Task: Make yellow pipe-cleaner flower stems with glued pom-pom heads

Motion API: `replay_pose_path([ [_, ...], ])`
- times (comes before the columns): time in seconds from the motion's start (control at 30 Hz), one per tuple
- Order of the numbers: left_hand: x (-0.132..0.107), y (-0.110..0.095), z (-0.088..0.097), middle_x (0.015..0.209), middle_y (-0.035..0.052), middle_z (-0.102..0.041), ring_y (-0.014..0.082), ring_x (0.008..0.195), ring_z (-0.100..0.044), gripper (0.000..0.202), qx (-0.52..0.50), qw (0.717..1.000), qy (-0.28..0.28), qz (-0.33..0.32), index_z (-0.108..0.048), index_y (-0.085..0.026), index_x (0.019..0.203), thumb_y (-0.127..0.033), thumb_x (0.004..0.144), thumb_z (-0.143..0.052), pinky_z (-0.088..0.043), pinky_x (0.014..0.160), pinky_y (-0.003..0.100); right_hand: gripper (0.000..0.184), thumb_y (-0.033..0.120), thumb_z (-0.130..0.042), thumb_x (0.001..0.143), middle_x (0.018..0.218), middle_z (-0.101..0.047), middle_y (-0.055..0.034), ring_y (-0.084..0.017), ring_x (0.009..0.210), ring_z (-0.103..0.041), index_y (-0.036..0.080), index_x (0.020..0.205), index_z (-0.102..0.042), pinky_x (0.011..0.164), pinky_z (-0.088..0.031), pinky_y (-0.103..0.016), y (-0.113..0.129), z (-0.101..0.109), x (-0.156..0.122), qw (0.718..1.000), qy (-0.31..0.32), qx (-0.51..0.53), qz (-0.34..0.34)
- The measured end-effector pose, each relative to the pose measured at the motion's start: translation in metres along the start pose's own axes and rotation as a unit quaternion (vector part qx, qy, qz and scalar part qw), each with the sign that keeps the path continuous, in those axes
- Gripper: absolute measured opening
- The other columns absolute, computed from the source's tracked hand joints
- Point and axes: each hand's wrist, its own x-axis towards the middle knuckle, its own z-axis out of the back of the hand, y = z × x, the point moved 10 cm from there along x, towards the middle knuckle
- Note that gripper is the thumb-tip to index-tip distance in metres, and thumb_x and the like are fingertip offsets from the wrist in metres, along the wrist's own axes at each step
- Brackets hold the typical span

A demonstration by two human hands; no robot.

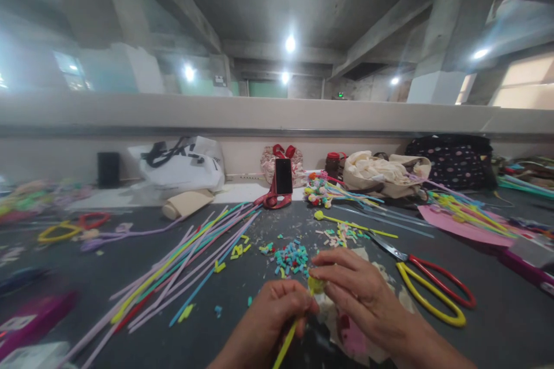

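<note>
My left hand (pixel 283 305) is closed around a yellow pipe cleaner (pixel 285 346), whose loose end runs down toward me. At its top is a small yellow bunched head (pixel 315 285), between my two hands. My right hand (pixel 363 288) closes its thumb and fingers on this head from the right, partly hiding it. Just beyond my fingertips lies a pile of short blue cut pieces (pixel 293 258). To the right, scissors (pixel 426 282) with one red and one yellow handle lie partly open. A finished-looking yellow stem with a round head (pixel 355 223) lies behind my right hand.
A long bundle of coloured pipe cleaners (pixel 186 268) spreads at left. Small flower-headed stems (pixel 320 187) lie farther back. A phone (pixel 283 176) stands against a floral bag. Along the partition are a white bag (pixel 186 164), a cream cloth bag (pixel 381 173) and a dark patterned bag (pixel 450 161).
</note>
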Motion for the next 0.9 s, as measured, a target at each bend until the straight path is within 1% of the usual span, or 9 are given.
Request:
replay_pose_path([
  [0.1,-0.003,-0.006,0.003,0.037,-0.0056,-0.043,0.0028,0.032,-0.025,0.018,0.009,0.999,-0.028,-0.015,-0.058,-0.013,0.058,-0.03,0.063,-0.057,-0.01,0.038,0.019,0.027,0.02,-0.048,0.084,0.107,-0.058,-0.0037,-0.018,0.097,-0.052,0.026,0.109,-0.057,0.082,-0.041,-0.028,-0.013,0.025,-0.001,0.995,-0.064,0.056,-0.057],
  [0.2,-0.006,-0.009,0.004,0.037,-0.0059,-0.042,0.0032,0.034,-0.024,0.02,0.013,0.999,-0.046,-0.009,-0.058,-0.013,0.059,-0.032,0.065,-0.056,-0.01,0.039,0.019,0.015,0.025,-0.049,0.082,0.084,-0.061,-0.0023,-0.016,0.074,-0.056,0.021,0.091,-0.06,0.064,-0.043,-0.025,-0.035,0.057,-0.009,0.98,-0.123,0.07,-0.141],
  [0.3,-0.005,-0.008,0.007,0.038,-0.0057,-0.042,0.0037,0.035,-0.025,0.019,0.029,0.998,-0.063,-0.005,-0.059,-0.013,0.061,-0.032,0.064,-0.055,-0.011,0.04,0.019,0.015,0.026,-0.052,0.08,0.061,-0.055,0.0013,-0.013,0.057,-0.051,0.018,0.069,-0.059,0.053,-0.039,-0.023,-0.054,0.068,-0.02,0.98,-0.061,0.016,-0.191],
  [0.43,0.0,-0.002,0.013,0.039,-0.004,-0.046,0.0037,0.035,-0.027,0.021,0.046,0.996,-0.079,0.006,-0.057,-0.013,0.057,-0.033,0.062,-0.056,-0.013,0.041,0.019,0.016,0.022,-0.053,0.076,0.057,-0.056,0.0016,-0.013,0.054,-0.05,0.018,0.063,-0.06,0.05,-0.035,-0.023,-0.069,0.077,-0.04,0.973,-0.003,-0.094,-0.212],
  [0.5,0.001,-0.003,0.015,0.042,-0.0029,-0.049,0.0038,0.036,-0.031,0.022,0.038,0.995,-0.09,0.006,-0.056,-0.013,0.058,-0.034,0.064,-0.056,-0.015,0.041,0.018,0.015,0.021,-0.052,0.076,0.058,-0.059,0.0013,-0.013,0.054,-0.052,0.018,0.064,-0.06,0.05,-0.035,-0.022,-0.073,0.072,-0.05,0.97,0.023,-0.091,-0.226],
  [0.57,0.003,-0.008,0.012,0.044,-0.0024,-0.051,0.0043,0.038,-0.035,0.02,0.03,0.996,-0.086,0.008,-0.056,-0.013,0.061,-0.033,0.066,-0.055,-0.018,0.041,0.017,0.012,0.021,-0.053,0.076,0.063,-0.061,0.0005,-0.013,0.057,-0.054,0.018,0.067,-0.061,0.051,-0.036,-0.022,-0.07,0.057,-0.057,0.969,0.068,-0.088,-0.219],
  [0.67,0.01,-0.016,-0.005,0.05,-0.0006,-0.056,0.0059,0.041,-0.043,0.019,0.05,0.997,-0.049,0.023,-0.055,-0.014,0.064,-0.032,0.068,-0.053,-0.023,0.041,0.017,0.006,0.024,-0.059,0.068,0.074,-0.061,-0.001,-0.017,0.064,-0.055,0.019,0.073,-0.06,0.056,-0.035,-0.025,-0.057,0.03,-0.062,0.961,0.126,-0.18,-0.169],
  [0.77,0.022,-0.02,-0.021,0.058,0.0026,-0.062,0.0082,0.047,-0.05,0.018,0.109,0.993,-0.038,0.024,-0.053,-0.014,0.062,-0.031,0.067,-0.053,-0.028,0.041,0.017,0.016,0.032,-0.062,0.063,0.076,-0.059,-0.0017,-0.019,0.066,-0.053,0.02,0.074,-0.057,0.056,-0.032,-0.028,-0.052,0.014,-0.065,0.942,0.137,-0.271,-0.144],
  [0.9,0.038,-0.01,-0.029,0.06,0.0031,-0.063,0.0093,0.047,-0.053,0.017,0.15,0.987,-0.052,0.019,-0.051,-0.015,0.063,-0.031,0.067,-0.049,-0.027,0.04,0.017,0.022,0.033,-0.061,0.063,0.082,-0.057,-0.0026,-0.022,0.073,-0.053,0.021,0.08,-0.055,0.06,-0.034,-0.031,-0.054,0.006,-0.071,0.939,0.141,-0.282,-0.14],
])
